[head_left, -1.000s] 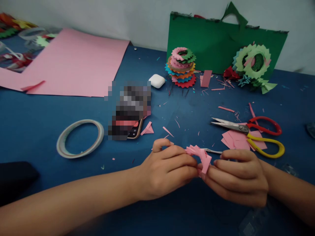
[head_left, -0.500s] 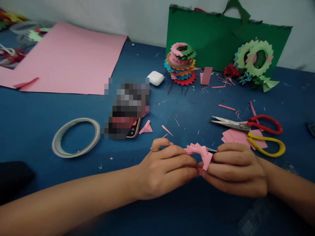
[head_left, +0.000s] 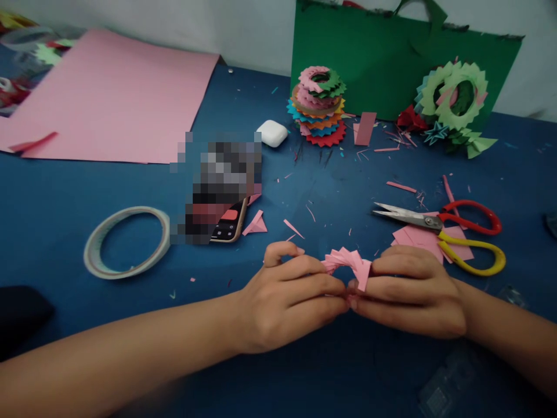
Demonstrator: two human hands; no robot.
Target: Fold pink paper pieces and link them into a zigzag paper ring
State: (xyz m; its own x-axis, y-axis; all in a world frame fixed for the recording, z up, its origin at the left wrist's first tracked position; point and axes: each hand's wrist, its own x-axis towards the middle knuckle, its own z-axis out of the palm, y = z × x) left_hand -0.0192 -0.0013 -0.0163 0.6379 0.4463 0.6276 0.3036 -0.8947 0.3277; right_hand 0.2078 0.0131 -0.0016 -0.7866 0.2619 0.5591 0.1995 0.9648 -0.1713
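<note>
Between my two hands is a pink folded paper ring [head_left: 346, 261], a curved band of overlapping pleated pieces with a zigzag outer edge. The fingers of my left hand [head_left: 291, 296] are closed on its left side. My right hand [head_left: 413, 293] pinches the right end, where one strip points down. The fingertips of both hands nearly meet below the arc, and they hide the ring's lower part. Just beyond my right hand lie scissors [head_left: 429, 222] with one red and one yellow handle, slightly spread, on top of pink paper pieces [head_left: 415, 241].
A roll of tape [head_left: 91, 255], a partly blurred phone [head_left: 237, 223] and a white case [head_left: 272, 133] lie to the left and middle. A large pink sheet [head_left: 117, 98] is behind. At the back stand stacked paper rings [head_left: 322, 125], a green board [head_left: 361, 58] and a pale green paper ring [head_left: 476, 110].
The right hand has shifted slightly left and up, closer to the left hand, with the paper ring still held. The whole view has moved a little.
</note>
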